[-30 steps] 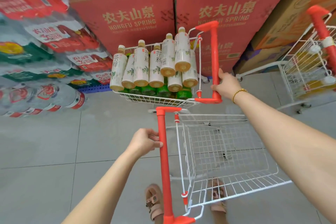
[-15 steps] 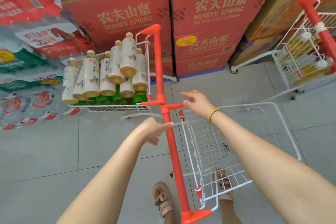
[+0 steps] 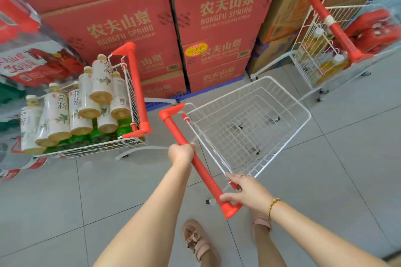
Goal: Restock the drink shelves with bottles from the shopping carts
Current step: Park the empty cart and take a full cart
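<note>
An empty white wire cart (image 3: 288, 136) with a red handle (image 3: 201, 169) stands in front of me. My left hand (image 3: 181, 154) grips the middle of that handle. My right hand (image 3: 247, 193) holds the handle's near end. To the left stands a second cart (image 3: 91, 149) piled with white-labelled tea bottles (image 3: 86, 102) over green bottles (image 3: 102, 134), its red handle (image 3: 136, 91) free. A third cart (image 3: 321, 54) at the right holds yellow drink bottles (image 3: 329, 67).
Stacked red Nongfu Spring cartons (image 3: 225, 19) fill the wall ahead. Shrink-wrapped water packs (image 3: 32, 65) lie at the far left and brown cartons (image 3: 288, 13) at the right. My sandalled feet (image 3: 199, 243) stand on grey floor tiles.
My right hand left the full cart's handle and took the near end of the empty cart's handle. My left hand closed on that handle. The empty cart has swung round to the right.
</note>
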`<state>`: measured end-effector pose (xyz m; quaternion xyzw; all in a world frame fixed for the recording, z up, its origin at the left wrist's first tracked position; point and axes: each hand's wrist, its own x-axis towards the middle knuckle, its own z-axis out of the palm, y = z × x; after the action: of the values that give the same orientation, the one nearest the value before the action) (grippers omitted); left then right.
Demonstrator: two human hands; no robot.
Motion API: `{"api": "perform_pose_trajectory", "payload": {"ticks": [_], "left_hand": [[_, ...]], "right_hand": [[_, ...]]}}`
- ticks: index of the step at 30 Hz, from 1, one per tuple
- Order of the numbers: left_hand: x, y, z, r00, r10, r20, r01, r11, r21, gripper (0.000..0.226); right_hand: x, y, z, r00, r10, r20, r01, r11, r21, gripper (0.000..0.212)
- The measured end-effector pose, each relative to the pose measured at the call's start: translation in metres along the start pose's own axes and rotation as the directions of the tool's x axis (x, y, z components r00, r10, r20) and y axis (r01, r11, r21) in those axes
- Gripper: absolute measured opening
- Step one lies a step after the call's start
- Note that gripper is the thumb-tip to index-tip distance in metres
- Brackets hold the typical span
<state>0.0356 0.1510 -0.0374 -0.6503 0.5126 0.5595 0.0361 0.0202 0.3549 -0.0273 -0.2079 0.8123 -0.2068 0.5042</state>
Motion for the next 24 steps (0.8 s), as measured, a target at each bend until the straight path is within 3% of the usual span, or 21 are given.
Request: {"api": "perform_pose_trajectory", "payload": {"ticks": [2, 5, 7, 12, 14, 16, 18, 19, 22, 24], "left_hand": [[-0.003, -0.002, 0.001, 1.000, -0.010, 0.010, 0.010, 0.999, -0.039, 0.016], [-0.009, -0.008, 0.021, 0.990, -0.038, 0.134, 0.062, 0.982, -0.181, 0.019], [-0.014, -0.012, 0.037, 0.975, -0.032, 0.219, 0.091, 0.960, -0.264, 0.016], [-0.022, -0.006, 0.066, 0.908, 0.014, 0.419, 0.130, 0.941, -0.313, 0.017], [-0.020, 0.004, 0.063, 0.889, 0.039, 0.455, 0.066, 0.975, -0.213, 0.017], [-0.014, 0.021, 0.049, 0.902, 0.135, 0.409, -0.170, 0.984, 0.050, 0.019], [-0.004, 0.041, 0.019, 0.902, 0.326, 0.283, -0.423, 0.799, 0.428, 0.012], [0.002, 0.050, 0.002, 0.872, 0.439, 0.219, -0.485, 0.706, 0.516, 0.016], [0.015, 0.067, -0.046, 0.718, 0.692, 0.072, -0.589, 0.550, 0.593, 0.037], [0.021, 0.071, -0.065, 0.626, 0.779, 0.026, -0.598, 0.458, 0.657, 0.051]], "right_hand": [[0.002, -0.004, -0.004, 0.997, -0.024, -0.077, 0.019, 0.997, -0.074, 0.076], [0.002, -0.014, -0.019, 0.980, -0.072, -0.188, -0.015, 0.906, -0.423, 0.031], [0.005, -0.010, -0.034, 0.964, -0.044, -0.261, -0.115, 0.819, -0.563, 0.026], [0.016, 0.010, -0.079, 0.942, 0.005, -0.336, -0.216, 0.774, -0.596, 0.033], [0.021, 0.017, -0.092, 0.931, -0.003, -0.364, -0.235, 0.759, -0.607, 0.034], [0.025, 0.021, -0.102, 0.924, 0.001, -0.382, -0.243, 0.771, -0.588, 0.033], [0.028, 0.022, -0.106, 0.922, 0.001, -0.388, -0.238, 0.792, -0.562, 0.033], [0.030, 0.022, -0.107, 0.918, -0.006, -0.396, -0.233, 0.801, -0.552, 0.033], [0.032, 0.027, -0.107, 0.901, -0.007, -0.435, -0.247, 0.814, -0.525, 0.033], [0.031, 0.031, -0.104, 0.888, 0.005, -0.460, -0.266, 0.822, -0.504, 0.033]]}}
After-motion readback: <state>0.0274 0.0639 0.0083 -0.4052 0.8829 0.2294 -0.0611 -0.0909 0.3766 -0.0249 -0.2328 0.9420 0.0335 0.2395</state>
